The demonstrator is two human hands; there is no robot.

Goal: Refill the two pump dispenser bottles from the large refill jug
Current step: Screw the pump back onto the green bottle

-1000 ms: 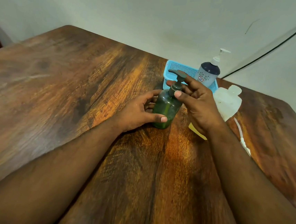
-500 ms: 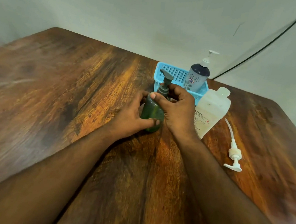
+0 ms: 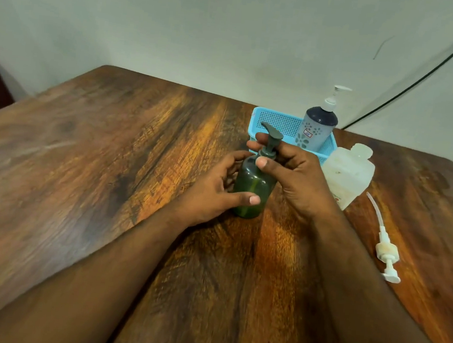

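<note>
Nearest, two bare forearms reach out over the wooden table point(image 3: 86, 174) and meet at the green bottle point(image 3: 254, 190), which stands upright at the middle of the table. The left hand point(image 3: 212, 195) holds its body, fingers curled round the far side and thumb laid across the front. The right hand point(image 3: 291, 174) has its fingers and thumb pinched round the dark collar under the pump head point(image 3: 271, 134).

A second ago the right hand lay loosely over the pump with fingers spread; half a second ago it had closed on the neck, and now the grip has moved round the collar, which reads as an unscrewing turn. The pump is not yet off, so pouring into this bottle is probably some turns away.

To the right lies a loose white pump point(image 3: 386, 250) with its tube on the table. Just beyond the right hand stands the pale refill jug point(image 3: 349, 175), its neck apparently uncapped. Farther back, the blue basket point(image 3: 269, 120) holds the second bottle point(image 3: 316, 130), dark-topped with its white pump in place.
</note>
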